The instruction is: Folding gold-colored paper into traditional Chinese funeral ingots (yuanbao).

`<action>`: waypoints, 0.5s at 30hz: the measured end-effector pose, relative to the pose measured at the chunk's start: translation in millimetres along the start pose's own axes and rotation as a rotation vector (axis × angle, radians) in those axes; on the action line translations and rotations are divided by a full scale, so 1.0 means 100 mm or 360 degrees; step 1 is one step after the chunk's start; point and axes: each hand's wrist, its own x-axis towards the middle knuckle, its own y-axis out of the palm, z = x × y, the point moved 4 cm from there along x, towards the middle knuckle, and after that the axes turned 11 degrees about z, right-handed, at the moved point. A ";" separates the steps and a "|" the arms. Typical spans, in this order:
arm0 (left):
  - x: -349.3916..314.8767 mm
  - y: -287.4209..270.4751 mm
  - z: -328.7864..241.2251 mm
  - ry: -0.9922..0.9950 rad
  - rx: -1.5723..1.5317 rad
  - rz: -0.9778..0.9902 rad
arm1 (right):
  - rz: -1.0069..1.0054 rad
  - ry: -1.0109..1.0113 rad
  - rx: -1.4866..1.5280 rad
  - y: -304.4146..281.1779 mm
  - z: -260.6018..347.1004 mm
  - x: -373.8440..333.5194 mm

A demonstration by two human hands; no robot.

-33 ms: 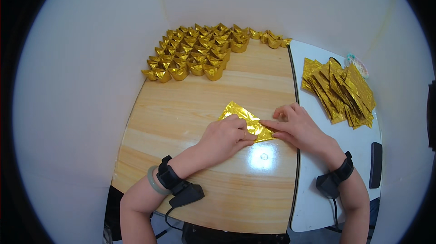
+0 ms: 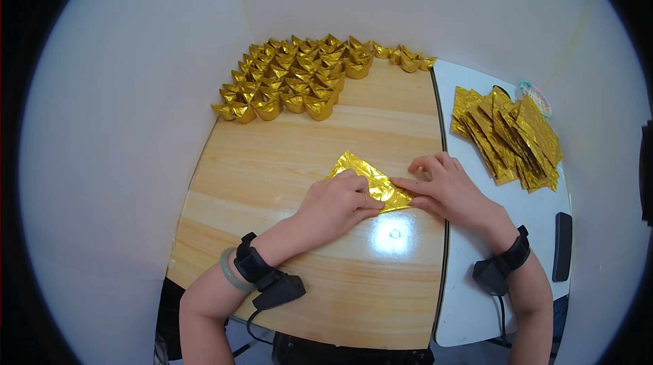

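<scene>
Both hands rest on a sheet of gold foil paper (image 2: 371, 180) lying flat near the middle of the wooden bench (image 2: 272, 161): the left hand (image 2: 338, 203) presses down on its near left part with fingers curled together, and the right hand (image 2: 445, 188) pins its right end with fingers extended and close together. Neither hand lifts the sheet. At the far edge of the bench stands a packed group of folded gold paper ingots (image 2: 292, 79), and a loose stack of flat gold sheets (image 2: 507, 135) lies on the adjoining white table (image 2: 476, 283) to the right, near a dark phone (image 2: 562, 246).
</scene>
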 end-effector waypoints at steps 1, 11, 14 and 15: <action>-0.01 0.00 0.02 -0.0012 -0.0044 -0.0038 | 0.0002 0.0000 -0.0001 0.00 0.00 -0.01; 0.00 -0.17 0.11 -0.0174 0.0096 -0.0119 | -0.0111 -0.0370 0.0167 -0.12 0.21 0.01; 0.00 -0.16 0.10 -0.0193 0.0065 -0.0091 | -0.0125 -0.0487 0.0206 -0.07 0.34 0.02; 0.00 -0.13 0.12 -0.0141 0.0004 -0.0037 | -0.0101 -0.0493 0.0211 -0.06 0.37 0.03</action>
